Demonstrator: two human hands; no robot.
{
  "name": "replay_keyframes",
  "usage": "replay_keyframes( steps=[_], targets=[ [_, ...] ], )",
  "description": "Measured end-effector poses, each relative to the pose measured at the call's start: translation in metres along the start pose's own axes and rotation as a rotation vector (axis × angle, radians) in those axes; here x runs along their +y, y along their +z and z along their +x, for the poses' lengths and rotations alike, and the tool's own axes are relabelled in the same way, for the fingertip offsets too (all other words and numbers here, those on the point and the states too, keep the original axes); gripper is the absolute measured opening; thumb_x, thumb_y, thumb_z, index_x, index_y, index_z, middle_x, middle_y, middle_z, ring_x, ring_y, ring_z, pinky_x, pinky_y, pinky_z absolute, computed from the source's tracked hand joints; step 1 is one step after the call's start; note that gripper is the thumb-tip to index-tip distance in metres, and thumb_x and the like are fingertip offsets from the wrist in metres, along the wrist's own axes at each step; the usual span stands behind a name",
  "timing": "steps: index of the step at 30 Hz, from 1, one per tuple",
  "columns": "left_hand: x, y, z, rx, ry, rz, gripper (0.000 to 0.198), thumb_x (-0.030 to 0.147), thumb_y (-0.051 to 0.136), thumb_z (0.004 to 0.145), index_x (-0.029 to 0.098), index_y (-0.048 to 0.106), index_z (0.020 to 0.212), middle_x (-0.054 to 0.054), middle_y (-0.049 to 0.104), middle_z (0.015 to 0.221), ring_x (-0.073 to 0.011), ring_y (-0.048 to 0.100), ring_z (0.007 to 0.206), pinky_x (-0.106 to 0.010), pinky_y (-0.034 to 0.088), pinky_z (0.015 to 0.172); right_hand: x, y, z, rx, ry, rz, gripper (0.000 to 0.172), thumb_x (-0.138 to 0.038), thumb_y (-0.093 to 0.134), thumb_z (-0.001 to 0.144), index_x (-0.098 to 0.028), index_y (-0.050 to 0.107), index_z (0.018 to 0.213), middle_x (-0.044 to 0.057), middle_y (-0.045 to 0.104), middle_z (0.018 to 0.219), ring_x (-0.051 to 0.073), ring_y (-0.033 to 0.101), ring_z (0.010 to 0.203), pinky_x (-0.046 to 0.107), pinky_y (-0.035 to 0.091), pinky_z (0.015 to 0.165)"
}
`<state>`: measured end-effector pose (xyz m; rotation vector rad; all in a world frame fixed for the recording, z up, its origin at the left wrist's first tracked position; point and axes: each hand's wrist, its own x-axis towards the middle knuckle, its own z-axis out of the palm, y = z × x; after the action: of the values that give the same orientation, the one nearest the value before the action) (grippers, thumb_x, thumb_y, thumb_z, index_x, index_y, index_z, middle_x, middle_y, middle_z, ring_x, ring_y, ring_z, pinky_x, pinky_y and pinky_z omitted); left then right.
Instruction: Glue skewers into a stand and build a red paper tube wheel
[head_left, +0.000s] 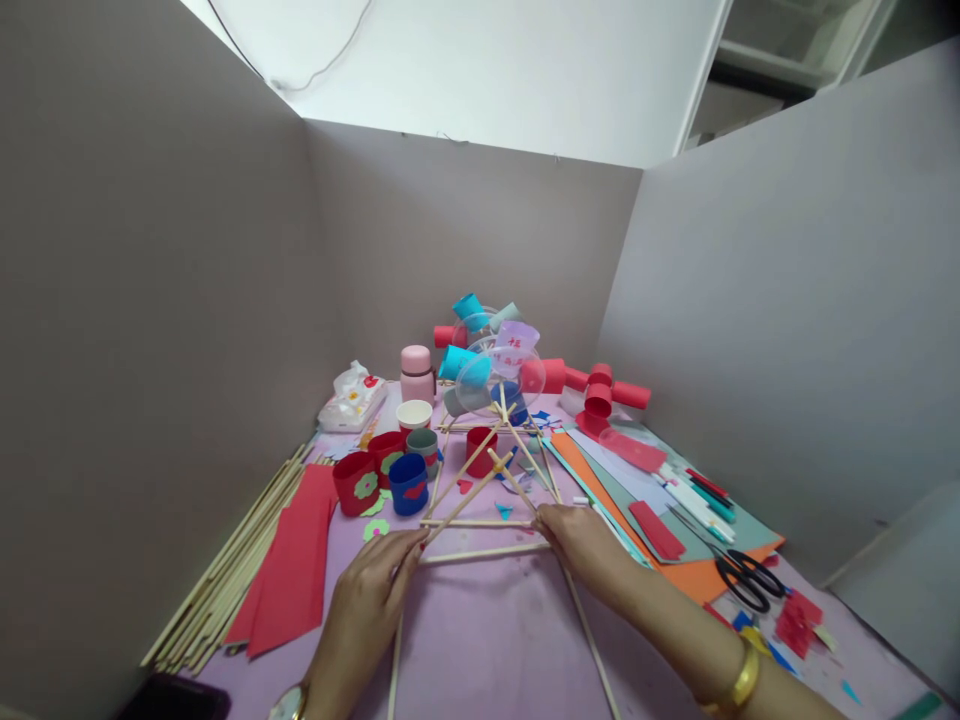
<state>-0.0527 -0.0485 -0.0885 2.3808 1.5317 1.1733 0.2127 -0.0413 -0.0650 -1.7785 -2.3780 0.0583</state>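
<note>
A frame of thin wooden sticks (480,553) stands in front of me, with pairs of sticks crossing into peaks. My left hand (373,592) is closed at its lower left corner, thumb and fingers pinching the stick joint. At the opposite corner my right hand (589,548) is closed round a slanting stick and its joint. Behind the frame rises a wheel of clear plastic discs (499,383) with blue, red and grey paper cylinders around it. Left of the frame stand a blue paper cup (408,484) with a red heart and a red paper cup (355,485) with a green flower.
Loose wooden sticks (238,560) and red paper strips (289,580) lie at left. Black-handled scissors (742,578), pens (711,497) and coloured card (675,583) lie at right. A pink flask (416,377) and tissue pack (352,402) stand behind. Grey partitions (465,220) enclose the table.
</note>
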Motion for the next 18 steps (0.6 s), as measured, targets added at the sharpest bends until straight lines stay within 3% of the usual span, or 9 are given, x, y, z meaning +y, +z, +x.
replay_keyframes(
  steps=[18],
  targets=[
    [-0.0012, 0.0029, -0.0011, 0.011, 0.015, 0.018, 0.033, 0.037, 0.039, 0.089, 0.02, 0.066, 0.097, -0.006, 0.072, 0.096, -0.0203, 0.066, 0.091, -0.034, 0.055, 0.08, 0.0011, 0.0013, 0.0013, -0.01, 0.001, 0.028, 0.022, -0.019, 0.04, 0.093, -0.018, 0.061, 0.084, 0.007, 0.071, 0.083, 0.019, 0.066, 0.079, 0.023, 0.034, 0.061]
  ],
)
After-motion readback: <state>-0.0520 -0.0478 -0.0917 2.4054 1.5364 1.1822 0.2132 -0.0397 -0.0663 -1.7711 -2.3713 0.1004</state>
